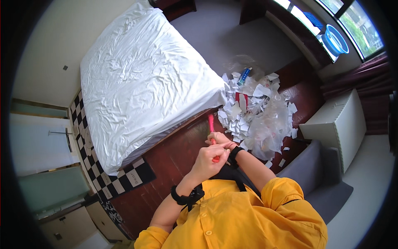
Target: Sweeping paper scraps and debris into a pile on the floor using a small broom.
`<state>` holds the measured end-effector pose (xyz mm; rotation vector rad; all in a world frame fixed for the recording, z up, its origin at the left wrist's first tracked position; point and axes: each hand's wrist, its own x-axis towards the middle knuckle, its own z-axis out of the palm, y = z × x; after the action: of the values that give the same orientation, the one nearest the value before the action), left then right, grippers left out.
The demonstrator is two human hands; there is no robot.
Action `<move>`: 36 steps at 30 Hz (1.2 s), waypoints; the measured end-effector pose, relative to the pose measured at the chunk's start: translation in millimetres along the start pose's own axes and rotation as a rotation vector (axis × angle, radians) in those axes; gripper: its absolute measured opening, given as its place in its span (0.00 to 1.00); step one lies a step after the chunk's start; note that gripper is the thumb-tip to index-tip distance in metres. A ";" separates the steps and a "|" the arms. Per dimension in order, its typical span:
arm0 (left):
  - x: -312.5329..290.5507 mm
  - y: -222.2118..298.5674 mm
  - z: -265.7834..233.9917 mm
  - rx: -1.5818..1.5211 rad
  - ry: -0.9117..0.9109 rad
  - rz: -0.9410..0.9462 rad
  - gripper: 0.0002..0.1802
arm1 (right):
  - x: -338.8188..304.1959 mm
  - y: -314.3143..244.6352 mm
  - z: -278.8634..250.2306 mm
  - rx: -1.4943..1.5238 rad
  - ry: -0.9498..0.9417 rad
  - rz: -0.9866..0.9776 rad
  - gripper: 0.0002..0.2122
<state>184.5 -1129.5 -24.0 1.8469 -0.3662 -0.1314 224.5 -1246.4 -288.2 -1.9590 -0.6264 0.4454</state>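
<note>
Both of my hands are closed round the red handle of a broom [211, 123], one ahead of the other. My left hand [208, 161] grips nearer my body, by the handle's upper end. Farther along, my right hand [220, 139] holds the shaft, partly hidden behind the left. The broom's pink lower end points down to the dark red floor by the bed's corner; its bristles are hard to make out. Just right of it lies a heap of torn white paper [236, 124] with clear plastic bags [265, 133], a blue box [244, 76] and a red piece [238, 98].
A bed [145, 83] with a rumpled white sheet fills the left and middle. At the right stand a white box-like chest [338, 120] and a grey chair [311, 166]. A blue basin [335, 40] sits on the windowsill. A checkered mat [120, 184] runs along the bed's left side.
</note>
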 end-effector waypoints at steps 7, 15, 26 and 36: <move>18.9 -12.1 24.2 -0.190 0.039 0.037 0.17 | 9.1 59.5 -91.8 -0.456 -0.123 0.107 0.12; 11.3 25.4 29.2 -0.079 -0.089 0.284 0.17 | 14.2 13.1 -149.1 -0.533 -0.056 -0.047 0.10; -36.7 86.7 -33.5 -0.154 -0.384 0.295 0.14 | -45.0 -87.1 -58.4 -0.288 0.034 0.072 0.13; -9.1 -6.7 -22.3 -0.039 0.000 0.063 0.10 | 1.7 -37.0 -13.4 0.101 -0.166 -0.065 0.06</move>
<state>183.1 -1104.6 -24.4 1.7950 -0.4185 -0.0941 224.5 -1241.0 -249.1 -1.8131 -0.7559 0.5926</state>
